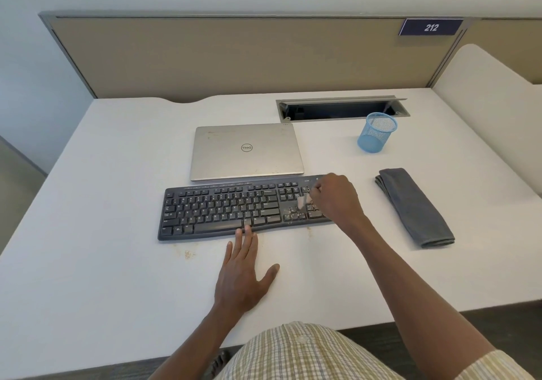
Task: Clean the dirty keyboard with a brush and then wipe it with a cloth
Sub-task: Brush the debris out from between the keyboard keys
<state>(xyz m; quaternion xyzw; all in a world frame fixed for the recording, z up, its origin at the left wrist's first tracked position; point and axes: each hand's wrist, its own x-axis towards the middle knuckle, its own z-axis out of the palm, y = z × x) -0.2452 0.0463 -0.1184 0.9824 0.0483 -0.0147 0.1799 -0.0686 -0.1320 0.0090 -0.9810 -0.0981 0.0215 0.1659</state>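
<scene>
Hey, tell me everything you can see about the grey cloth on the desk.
The grey cloth looks like soft microfibre, folded into a long narrow strip with layered edges at its far end. It lies flat on the white desk, right of the keyboard and nearer than the blue mesh cup, angled diagonally. No hand touches it.

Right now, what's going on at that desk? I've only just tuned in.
A person is brushing the black keyboard. The right hand grips a blurred pale brush over the number pad, while the left hand lies flat on the white desk, fingertips at the keyboard's front edge. The folded grey cloth lies untouched to the right, so wiping hasn't begun. A closed laptop sits behind the keyboard, and crumbs speckle the desk in front.
</scene>
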